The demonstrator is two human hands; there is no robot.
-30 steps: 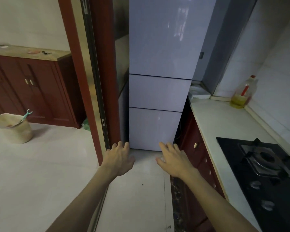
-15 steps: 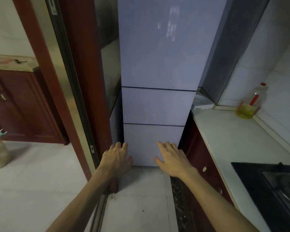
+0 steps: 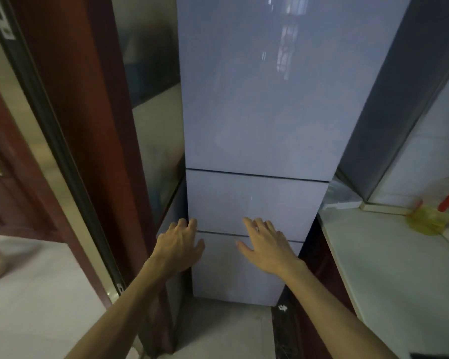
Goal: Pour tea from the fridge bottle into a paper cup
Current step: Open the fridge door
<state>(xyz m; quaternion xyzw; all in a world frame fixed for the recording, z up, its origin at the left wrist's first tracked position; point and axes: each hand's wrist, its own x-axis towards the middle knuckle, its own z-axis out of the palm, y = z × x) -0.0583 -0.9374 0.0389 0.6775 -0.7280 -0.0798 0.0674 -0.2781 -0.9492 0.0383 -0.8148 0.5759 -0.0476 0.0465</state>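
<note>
Here, in the head view, a tall pale fridge [image 3: 257,112] fills the middle, all three of its door panels shut; two dark seams cross its front, one near centre and one lower, at about 6 o'clock of the upper seam. The tea bottle and the paper cup cannot be seen anywhere, so where they are cannot be told from this view.

The left hand [image 3: 179,246] reaches forward at about 7 o'clock from the frame's centre, fingers spread and empty, its fingertips by the fridge's left edge, level with the lower seam. Whether it touches the edge is unclear. The right hand [image 3: 266,243] lies at about 5 o'clock, open and empty too, palm toward the fridge front and fingers fanned across the lower seam; contact cannot be confirmed.

At 9 o'clock of the fridge stands a dark red door frame [image 3: 88,125] with a sliding glass panel beside it. At 3 to 4 o'clock runs a white countertop [image 3: 373,255], and on it, toward the tiled corner, sits a blurred oil bottle [image 3: 436,216] with yellow liquid and a red part.
</note>
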